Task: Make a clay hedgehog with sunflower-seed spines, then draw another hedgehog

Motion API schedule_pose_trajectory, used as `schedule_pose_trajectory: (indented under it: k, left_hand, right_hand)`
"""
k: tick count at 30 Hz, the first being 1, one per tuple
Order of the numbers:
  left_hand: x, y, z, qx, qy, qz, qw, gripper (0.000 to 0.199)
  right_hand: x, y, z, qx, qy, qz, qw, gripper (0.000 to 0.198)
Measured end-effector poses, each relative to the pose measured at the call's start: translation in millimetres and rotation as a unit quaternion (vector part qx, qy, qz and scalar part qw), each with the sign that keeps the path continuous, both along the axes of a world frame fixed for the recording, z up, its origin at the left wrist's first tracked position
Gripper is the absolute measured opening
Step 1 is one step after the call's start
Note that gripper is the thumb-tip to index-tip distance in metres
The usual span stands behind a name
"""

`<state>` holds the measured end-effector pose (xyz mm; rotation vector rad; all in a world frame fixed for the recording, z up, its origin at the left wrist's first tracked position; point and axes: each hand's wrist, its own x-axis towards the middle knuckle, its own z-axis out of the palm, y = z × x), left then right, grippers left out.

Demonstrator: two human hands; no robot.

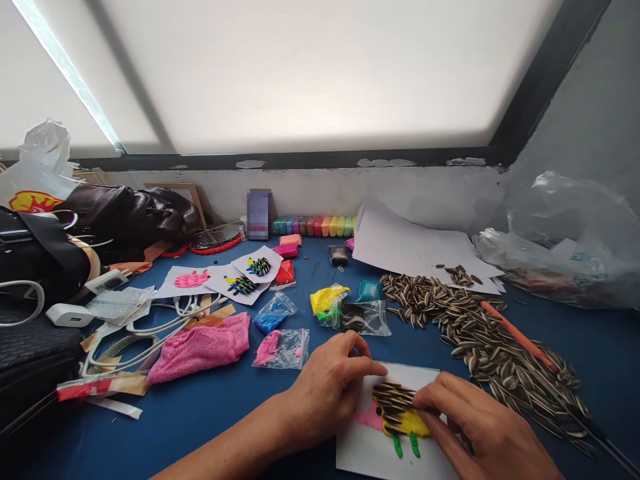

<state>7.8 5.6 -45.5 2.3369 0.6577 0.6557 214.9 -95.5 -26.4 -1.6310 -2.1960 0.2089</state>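
A white paper sheet [357, 447] lies on the blue table before me, bearing a clay animal with a yellow clay body [413, 423], a pink clay head [369, 417] and green clay legs [414, 445]. Striped sunflower seeds [393, 400] stick in rows across the upper body. My right hand [480, 420] pinches a mostly hidden sunflower seed at the body's right edge; something dark shows beneath its fingers. My left hand [333, 377] rests at the sheet's upper left, fingers curled, one digit stretched along the paper. Whatever those curled fingers hold, if anything, is hidden.
Loose sunflower seeds [465, 320] spread on the right, with an orange-handled tool [517, 333] on them. Clay packets, including a blue one [274, 313], lie ahead. Finished seed pictures [245, 277], a pink cloth [205, 347] and white cables [145, 347] are left.
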Motion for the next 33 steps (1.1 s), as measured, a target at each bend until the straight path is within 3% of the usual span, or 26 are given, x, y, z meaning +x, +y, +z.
schedule_pose_trajectory:
  k: [12, 33]
  left_hand:
    - [0.2, -0.3, 0.4, -0.001, 0.013, -0.001, 1.0, 0.043]
    - [0.8, -0.5, -1.3, 0.01, 0.007, -0.002, 1.0, 0.043]
  right_hand:
    - [2.4, 2.4, -7.8, 0.026, -0.074, 0.008, 0.997, 0.02]
    - [-1.8, 0.3, 0.0, 0.028, -0.077, -0.01, 0.997, 0.019]
